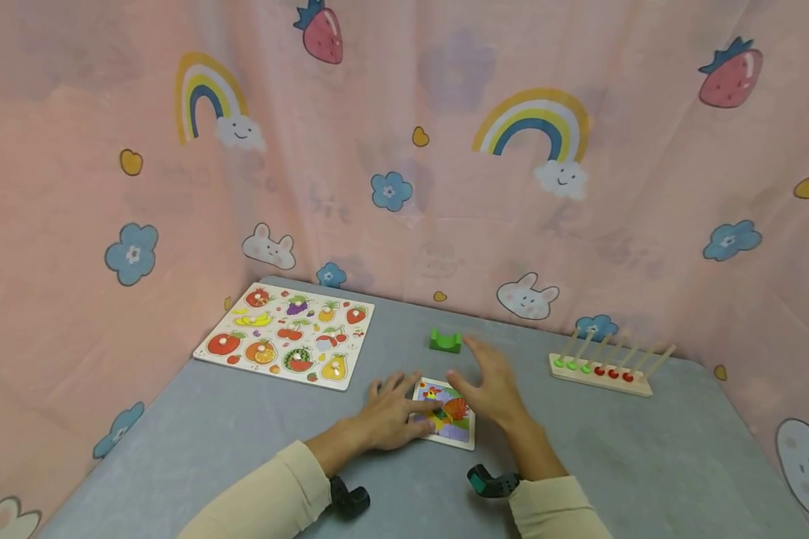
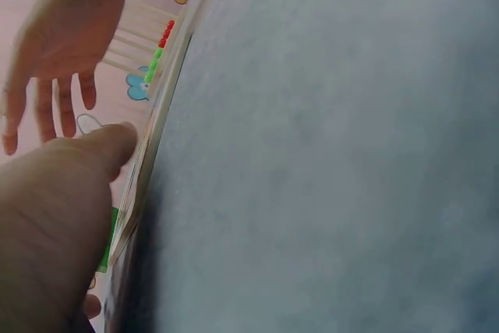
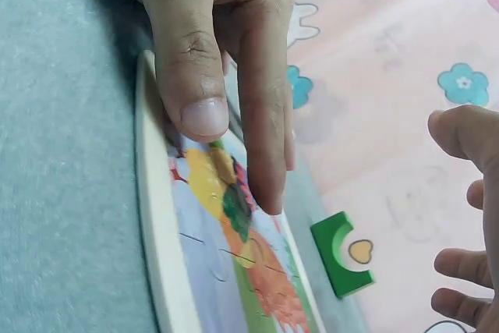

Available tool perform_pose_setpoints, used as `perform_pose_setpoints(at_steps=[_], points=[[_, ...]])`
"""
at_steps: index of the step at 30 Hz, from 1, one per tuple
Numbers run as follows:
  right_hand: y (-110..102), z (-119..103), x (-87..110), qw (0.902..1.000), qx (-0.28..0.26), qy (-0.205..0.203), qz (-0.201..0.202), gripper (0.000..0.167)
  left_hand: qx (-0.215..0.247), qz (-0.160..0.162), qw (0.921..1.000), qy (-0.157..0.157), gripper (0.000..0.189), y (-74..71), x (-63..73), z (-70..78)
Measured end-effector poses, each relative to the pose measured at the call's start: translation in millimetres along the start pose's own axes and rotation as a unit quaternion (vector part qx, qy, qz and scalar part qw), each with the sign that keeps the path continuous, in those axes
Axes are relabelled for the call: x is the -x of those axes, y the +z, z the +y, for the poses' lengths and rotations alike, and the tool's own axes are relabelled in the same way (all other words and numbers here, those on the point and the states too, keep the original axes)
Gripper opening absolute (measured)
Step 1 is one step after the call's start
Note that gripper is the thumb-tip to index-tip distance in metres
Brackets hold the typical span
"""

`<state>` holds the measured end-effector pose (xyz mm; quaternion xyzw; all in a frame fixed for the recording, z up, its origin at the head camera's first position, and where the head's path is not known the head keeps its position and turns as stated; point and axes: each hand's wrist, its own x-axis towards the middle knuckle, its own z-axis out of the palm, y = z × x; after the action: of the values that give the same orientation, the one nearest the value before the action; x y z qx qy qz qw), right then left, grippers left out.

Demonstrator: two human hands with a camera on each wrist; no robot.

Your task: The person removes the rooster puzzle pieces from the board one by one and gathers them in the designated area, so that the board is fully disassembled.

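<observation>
A small jigsaw puzzle [image 1: 455, 433] in a pale wooden tray lies on the grey table, with a colourful picture on its joined pieces. My left hand [image 1: 392, 413] rests over its left side, index finger stretched across the picture and thumb near the lower edge. In the right wrist view, the left thumb and finger [image 3: 263, 115] reach down over the puzzle [image 3: 204, 263]. My right hand [image 1: 495, 383] hovers at the puzzle's right side, fingers spread and holding nothing. Beyond the puzzle stands a green arch-cut block [image 1: 446, 341], near the right fingertips in the head view.
A white fruit peg board [image 1: 318, 343] lies at the back left. At the back right is a wooden counting rack [image 1: 601, 376] with thin rods and green and red beads. A pink patterned curtain [image 1: 438, 247] hangs behind the table [image 1: 647, 457].
</observation>
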<state>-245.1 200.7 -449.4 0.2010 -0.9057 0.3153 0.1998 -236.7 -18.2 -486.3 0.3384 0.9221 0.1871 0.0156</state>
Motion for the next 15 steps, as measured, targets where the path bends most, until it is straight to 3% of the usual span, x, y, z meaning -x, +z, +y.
perform_pose_setpoints(at_steps=[8, 15], points=[[17.6, 2.7, 0.2, 0.9993, -0.006, 0.025, -0.028, 0.062, -0.005, -0.004, 1.0000, -0.003, 0.042, 0.5, 2.4, 2.0], [33.2, 3.0, -0.2, 0.9956, -0.003, 0.027, -0.090, 0.054, -0.009, 0.001, 0.9999, -0.005, 0.043, 2.3, 3.3, 0.8]])
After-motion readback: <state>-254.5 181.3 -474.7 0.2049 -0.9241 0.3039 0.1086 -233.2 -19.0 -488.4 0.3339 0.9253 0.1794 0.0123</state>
